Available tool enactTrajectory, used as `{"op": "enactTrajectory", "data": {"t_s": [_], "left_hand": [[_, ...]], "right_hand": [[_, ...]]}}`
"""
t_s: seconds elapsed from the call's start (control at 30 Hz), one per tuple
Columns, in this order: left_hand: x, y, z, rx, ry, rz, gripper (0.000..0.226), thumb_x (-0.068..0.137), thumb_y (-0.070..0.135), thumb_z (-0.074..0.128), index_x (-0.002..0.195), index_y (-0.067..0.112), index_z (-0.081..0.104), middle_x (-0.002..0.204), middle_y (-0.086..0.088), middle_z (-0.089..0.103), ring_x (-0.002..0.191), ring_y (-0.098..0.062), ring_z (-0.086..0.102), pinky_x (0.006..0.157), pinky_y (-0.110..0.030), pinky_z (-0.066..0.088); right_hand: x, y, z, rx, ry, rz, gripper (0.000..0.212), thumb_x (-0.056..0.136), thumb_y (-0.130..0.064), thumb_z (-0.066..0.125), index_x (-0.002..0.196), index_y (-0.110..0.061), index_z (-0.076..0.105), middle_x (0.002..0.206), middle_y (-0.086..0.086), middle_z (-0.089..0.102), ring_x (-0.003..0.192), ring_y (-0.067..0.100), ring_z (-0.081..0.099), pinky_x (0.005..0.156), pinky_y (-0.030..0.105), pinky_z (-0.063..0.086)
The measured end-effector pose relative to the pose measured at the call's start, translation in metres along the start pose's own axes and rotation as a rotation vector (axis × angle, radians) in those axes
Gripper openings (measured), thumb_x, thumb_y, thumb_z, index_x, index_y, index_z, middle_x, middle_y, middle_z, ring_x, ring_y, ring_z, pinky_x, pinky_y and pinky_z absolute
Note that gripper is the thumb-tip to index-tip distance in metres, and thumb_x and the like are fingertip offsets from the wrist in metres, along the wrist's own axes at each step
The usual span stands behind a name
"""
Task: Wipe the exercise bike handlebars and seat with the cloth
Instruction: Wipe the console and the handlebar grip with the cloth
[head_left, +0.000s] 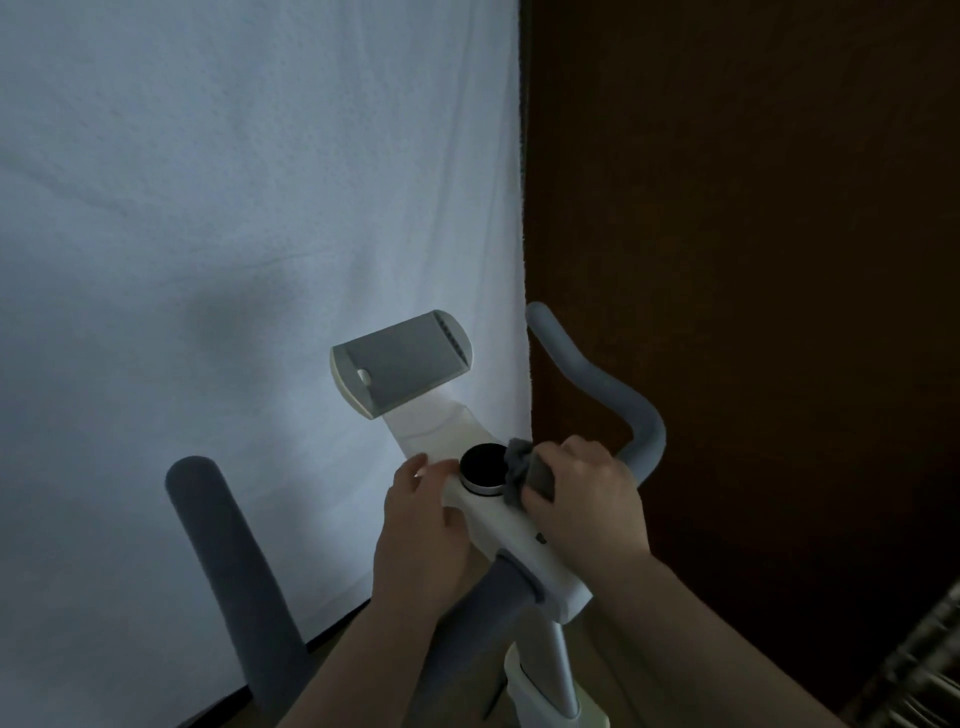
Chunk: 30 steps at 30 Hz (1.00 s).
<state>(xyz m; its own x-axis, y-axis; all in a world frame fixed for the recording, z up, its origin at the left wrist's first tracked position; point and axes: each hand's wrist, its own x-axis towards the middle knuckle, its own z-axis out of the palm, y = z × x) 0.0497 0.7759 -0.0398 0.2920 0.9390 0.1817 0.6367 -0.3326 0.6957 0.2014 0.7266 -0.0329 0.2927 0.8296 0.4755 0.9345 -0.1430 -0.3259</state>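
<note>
The exercise bike's white centre console (506, 525) carries a black round knob (483, 467) and a grey tablet holder (402, 361). Grey padded handlebars rise on both sides: the left bar (228, 561) and the curved right bar (602, 384). My right hand (587, 493) grips a small grey cloth (527, 470) and presses it on the console just right of the knob. My left hand (423, 525) rests on the console's left side with fingers relaxed, beside the knob. The seat is out of view.
A white sheet (234, 208) hangs behind the bike on the left. A dark brown wall or door (753, 208) fills the right. The bike's white stem (545, 675) runs down between my forearms. A striped object (930, 654) shows at the lower right edge.
</note>
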Motion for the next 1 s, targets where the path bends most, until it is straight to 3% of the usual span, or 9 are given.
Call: {"op": "enactTrajectory", "data": {"t_s": [0.13,0.23,0.33,0.43,0.53,0.6,0.7,0.83,1.0], "left_hand": [[-0.001,0.002,0.0,0.028,0.006,0.029,0.042,0.093,0.013,0.052,0.134,0.024,0.048,0.15,0.002,0.033,0.135,-0.02,0.032,0.111,-0.037,0.033],[0.0,0.0,-0.001,0.012,0.013,0.018,0.042,0.094,0.01,0.051,0.134,0.023,0.049,0.149,0.003,0.035,0.134,-0.019,0.033,0.111,-0.037,0.033],[0.0,-0.001,0.0,0.009,0.02,0.008,0.041,0.094,0.009,0.05,0.133,0.024,0.05,0.149,0.004,0.035,0.134,-0.018,0.034,0.112,-0.035,0.031],[-0.002,-0.003,0.001,-0.014,0.022,0.005,0.04,0.094,0.008,0.051,0.131,0.025,0.051,0.148,0.004,0.036,0.133,-0.017,0.036,0.111,-0.035,0.034],[-0.004,-0.005,0.0,-0.01,0.022,0.007,0.04,0.094,0.008,0.05,0.13,0.025,0.051,0.148,0.005,0.036,0.133,-0.016,0.036,0.11,-0.033,0.034],[-0.004,-0.005,-0.001,-0.018,0.014,-0.003,0.04,0.094,0.007,0.049,0.13,0.026,0.051,0.148,0.006,0.036,0.134,-0.015,0.036,0.11,-0.031,0.033],[-0.006,-0.004,-0.002,-0.059,0.016,0.013,0.04,0.094,0.009,0.051,0.13,0.027,0.049,0.145,0.007,0.039,0.131,-0.015,0.039,0.11,-0.032,0.032],[-0.009,-0.007,-0.003,-0.088,0.056,0.089,0.037,0.092,0.014,0.056,0.126,0.028,0.051,0.133,0.008,0.049,0.116,-0.012,0.051,0.102,-0.031,0.045],[-0.011,-0.009,-0.002,-0.094,0.024,0.249,0.024,0.091,0.016,0.058,0.108,0.033,0.059,0.114,0.015,0.057,0.102,-0.006,0.055,0.077,-0.003,0.041]], "right_hand": [[-0.008,0.007,-0.004,0.077,-0.02,0.076,0.019,0.087,-0.034,0.061,0.103,-0.025,0.066,0.095,-0.005,0.057,0.094,0.014,0.047,0.08,0.03,0.044],[-0.015,0.0,-0.002,0.118,0.02,0.047,0.018,0.081,-0.027,0.067,0.098,-0.021,0.068,0.102,-0.007,0.058,0.103,0.014,0.048,0.09,0.028,0.043],[-0.02,-0.005,0.0,0.357,-0.03,0.057,0.016,0.081,-0.018,0.07,0.096,-0.02,0.068,0.096,-0.01,0.058,0.093,0.007,0.053,0.081,0.011,0.04],[-0.024,-0.003,0.003,0.415,0.107,0.038,0.029,0.082,-0.001,0.067,0.106,-0.017,0.069,0.108,-0.01,0.061,0.103,0.002,0.054,0.086,-0.001,0.034],[-0.03,-0.008,0.004,0.392,0.032,-0.068,0.031,0.085,-0.013,0.065,0.113,-0.026,0.068,0.113,-0.015,0.062,0.104,-0.005,0.05,0.09,0.006,0.036],[-0.027,-0.002,0.003,0.404,-0.044,-0.032,0.027,0.086,-0.02,0.066,0.112,-0.028,0.069,0.108,-0.016,0.062,0.099,-0.004,0.052,0.087,0.01,0.04],[-0.023,0.001,0.009,0.4,0.194,0.033,0.023,0.077,-0.003,0.072,0.095,-0.018,0.074,0.091,-0.006,0.069,0.081,0.001,0.061,0.075,0.019,0.053],[-0.031,-0.007,0.008,0.391,0.094,-0.022,0.023,0.077,-0.015,0.075,0.098,-0.024,0.073,0.095,-0.012,0.067,0.089,-0.004,0.056,0.081,0.007,0.042],[-0.039,-0.012,0.013,0.393,0.281,0.166,0.028,0.072,-0.016,0.08,0.097,-0.028,0.072,0.093,-0.017,0.068,0.091,-0.004,0.058,0.084,0.014,0.048]]}}
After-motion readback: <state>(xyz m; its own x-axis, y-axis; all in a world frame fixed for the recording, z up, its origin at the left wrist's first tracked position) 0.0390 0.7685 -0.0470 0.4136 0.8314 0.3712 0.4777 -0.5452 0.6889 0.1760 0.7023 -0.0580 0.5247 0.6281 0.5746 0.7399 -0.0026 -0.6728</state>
